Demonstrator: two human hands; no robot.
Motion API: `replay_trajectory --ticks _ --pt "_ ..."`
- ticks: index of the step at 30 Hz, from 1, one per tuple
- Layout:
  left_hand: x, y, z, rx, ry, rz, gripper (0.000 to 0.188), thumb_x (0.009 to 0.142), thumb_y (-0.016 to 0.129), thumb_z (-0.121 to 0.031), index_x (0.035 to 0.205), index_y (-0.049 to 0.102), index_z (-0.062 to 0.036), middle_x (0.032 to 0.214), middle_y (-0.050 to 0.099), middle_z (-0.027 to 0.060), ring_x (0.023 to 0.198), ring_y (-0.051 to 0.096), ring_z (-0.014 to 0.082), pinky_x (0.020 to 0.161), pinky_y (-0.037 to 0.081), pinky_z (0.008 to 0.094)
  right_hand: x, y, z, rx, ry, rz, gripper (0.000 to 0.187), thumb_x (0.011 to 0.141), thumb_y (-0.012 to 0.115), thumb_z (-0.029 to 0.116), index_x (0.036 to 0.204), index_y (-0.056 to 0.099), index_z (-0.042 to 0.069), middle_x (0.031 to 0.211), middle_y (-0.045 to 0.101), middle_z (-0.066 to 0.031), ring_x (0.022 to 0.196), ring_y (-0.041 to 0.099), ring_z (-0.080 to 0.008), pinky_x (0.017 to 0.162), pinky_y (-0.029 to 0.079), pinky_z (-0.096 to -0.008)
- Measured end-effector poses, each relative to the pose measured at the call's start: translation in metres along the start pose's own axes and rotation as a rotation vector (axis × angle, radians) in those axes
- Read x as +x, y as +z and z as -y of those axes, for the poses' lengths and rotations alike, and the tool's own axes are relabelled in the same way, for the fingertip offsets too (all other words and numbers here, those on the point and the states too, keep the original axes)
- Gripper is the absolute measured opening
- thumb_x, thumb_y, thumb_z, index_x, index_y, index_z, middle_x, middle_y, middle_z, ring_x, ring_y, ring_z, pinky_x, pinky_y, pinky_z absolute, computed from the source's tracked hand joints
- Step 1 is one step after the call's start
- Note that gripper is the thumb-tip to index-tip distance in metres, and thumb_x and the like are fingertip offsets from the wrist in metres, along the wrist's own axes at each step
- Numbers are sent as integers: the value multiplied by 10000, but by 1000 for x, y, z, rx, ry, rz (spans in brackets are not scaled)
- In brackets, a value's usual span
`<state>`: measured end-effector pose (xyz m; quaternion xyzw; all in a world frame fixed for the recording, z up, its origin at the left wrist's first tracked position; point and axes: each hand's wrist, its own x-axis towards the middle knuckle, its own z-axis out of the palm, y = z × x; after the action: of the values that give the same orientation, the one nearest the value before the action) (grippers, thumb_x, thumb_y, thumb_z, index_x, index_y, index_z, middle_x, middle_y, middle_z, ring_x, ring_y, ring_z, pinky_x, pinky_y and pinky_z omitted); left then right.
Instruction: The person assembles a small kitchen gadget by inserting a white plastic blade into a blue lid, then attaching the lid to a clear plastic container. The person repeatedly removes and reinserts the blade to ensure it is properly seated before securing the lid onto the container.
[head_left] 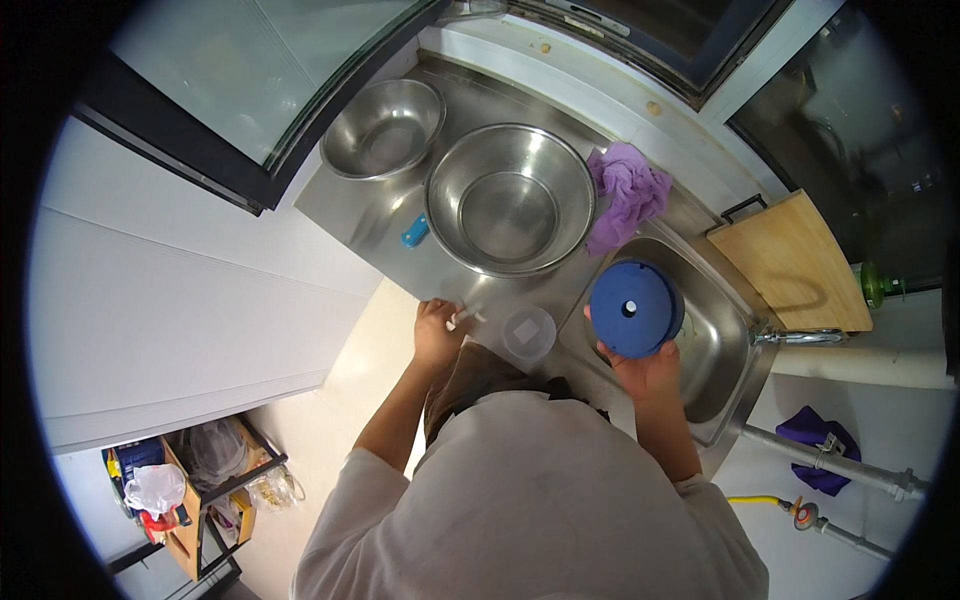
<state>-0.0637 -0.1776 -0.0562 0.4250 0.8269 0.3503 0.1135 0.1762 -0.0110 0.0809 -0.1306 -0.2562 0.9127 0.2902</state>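
The counter [352, 222] holds the sink [712, 350] and, left of it, a large bowl [508, 215]. A blue tub [652, 302] is over the sink's left part, held in the right hand [648, 374]. The left hand [438, 335], near a clear disc [529, 333], pinches a small white piece [464, 316].

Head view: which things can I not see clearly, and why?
In the head view:
Small white item in the left hand: blurred, too small to identify.
Blue round object in the right hand: underside faces away.
Green item: partly hidden by the wooden board.
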Motion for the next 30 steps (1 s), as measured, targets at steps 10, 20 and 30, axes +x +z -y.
replay_trajectory --ticks 10,20,30 --pt "22 54 -6 33 146 -56 299 633 743 -181 896 661 -67 1012 566 101 961 527 303 811 452 398 -3 10 0 -81 23 -11 975 670 781 413 1399 227 78 1376 345 -194 1259 355 -426 839 542 -433" --pt "2 -23 -39 -264 15 -63 527 681 719 -109 1163 529 -15 1161 530 143 1102 517 296 939 416 361 7 13 -7 -209 22 -51 1014 635 808 360 1409 213 90 1384 350 -154 1258 383 -382 883 509 -418" --pt "31 -105 -182 -1093 309 294 1137 566 856 -261 1444 160 -71 1399 316 192 1294 340 309 1010 330 451 37 75 -6 -837 -427 391 1119 517 850 100 1384 143 78 1347 328 -177 1226 389 -287 1005 324 -406"
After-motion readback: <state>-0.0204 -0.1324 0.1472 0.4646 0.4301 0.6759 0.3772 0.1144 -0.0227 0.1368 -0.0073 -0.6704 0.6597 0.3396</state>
